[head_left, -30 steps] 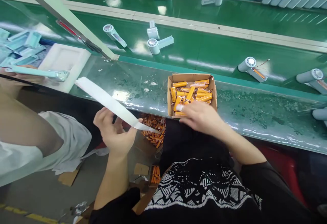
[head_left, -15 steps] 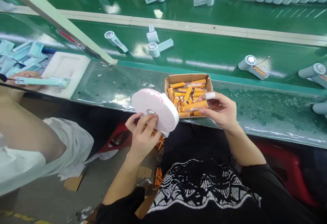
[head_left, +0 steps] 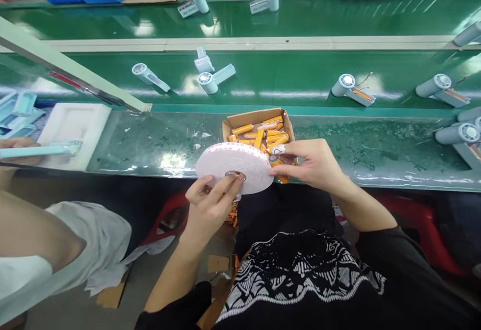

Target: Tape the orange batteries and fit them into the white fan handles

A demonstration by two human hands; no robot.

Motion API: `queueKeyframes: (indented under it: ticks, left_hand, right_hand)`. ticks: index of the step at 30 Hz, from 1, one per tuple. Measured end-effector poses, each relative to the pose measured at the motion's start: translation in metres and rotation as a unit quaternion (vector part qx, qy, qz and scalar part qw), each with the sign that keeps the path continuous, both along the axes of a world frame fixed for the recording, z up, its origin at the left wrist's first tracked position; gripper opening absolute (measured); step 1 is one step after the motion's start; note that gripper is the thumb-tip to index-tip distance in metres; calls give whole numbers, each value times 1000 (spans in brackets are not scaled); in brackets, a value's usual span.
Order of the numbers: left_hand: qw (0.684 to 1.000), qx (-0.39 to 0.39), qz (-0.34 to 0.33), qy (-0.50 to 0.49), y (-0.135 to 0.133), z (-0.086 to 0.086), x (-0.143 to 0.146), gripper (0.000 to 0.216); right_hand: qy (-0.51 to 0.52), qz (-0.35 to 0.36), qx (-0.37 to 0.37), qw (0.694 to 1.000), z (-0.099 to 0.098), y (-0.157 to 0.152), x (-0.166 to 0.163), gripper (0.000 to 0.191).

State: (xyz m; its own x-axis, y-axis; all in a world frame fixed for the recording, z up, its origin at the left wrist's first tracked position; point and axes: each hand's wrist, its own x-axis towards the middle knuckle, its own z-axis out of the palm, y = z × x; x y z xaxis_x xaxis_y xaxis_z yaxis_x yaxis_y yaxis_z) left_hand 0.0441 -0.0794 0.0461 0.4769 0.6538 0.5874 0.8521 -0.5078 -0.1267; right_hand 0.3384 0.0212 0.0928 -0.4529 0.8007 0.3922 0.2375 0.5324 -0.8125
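My left hand (head_left: pixel 211 204) grips a big white roll of foam tape (head_left: pixel 235 166) from below, fingers over its centre hole. My right hand (head_left: pixel 313 164) pinches an orange battery cell (head_left: pixel 278 162) against the roll's right edge; a white finger cot covers one fingertip. Just behind both hands, a small cardboard box (head_left: pixel 240 118) of several orange cells stands on the plastic-covered bench edge (head_left: pixel 158 139).
A green conveyor (head_left: pixel 285 76) carries pale blue fan parts (head_left: pixel 208 80) and housings with wires (head_left: pixel 347 87). A white foam tray (head_left: pixel 71 124) lies at left, where another person's arm (head_left: pixel 37 239) holds a pale blue part. Loose orange cells lie on the floor below.
The roll has turned flatter and moved right. My right hand has brought the orange cell from above the box down to the roll's edge.
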Motion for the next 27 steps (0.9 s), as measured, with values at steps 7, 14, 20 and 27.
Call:
queueKeyframes:
  ticks: [7, 14, 20, 27]
  left_hand:
    - [1000, 22, 15, -12, 0, 2, 26, 72]
    - [990, 71, 71, -101, 4, -20, 68, 66]
    - [993, 15, -55, -107, -14, -25, 90, 38]
    - [981, -21, 133, -143, 16, -46, -30, 42]
  right_hand:
    - [245, -200, -140, 938, -51, -3, -16, 60]
    - [501, -248, -164, 813, -85, -40, -56, 63]
    - [465, -220, -132, 847, -54, -5, -20, 53]
    - [502, -295, 8, 813, -41, 46, 80, 77]
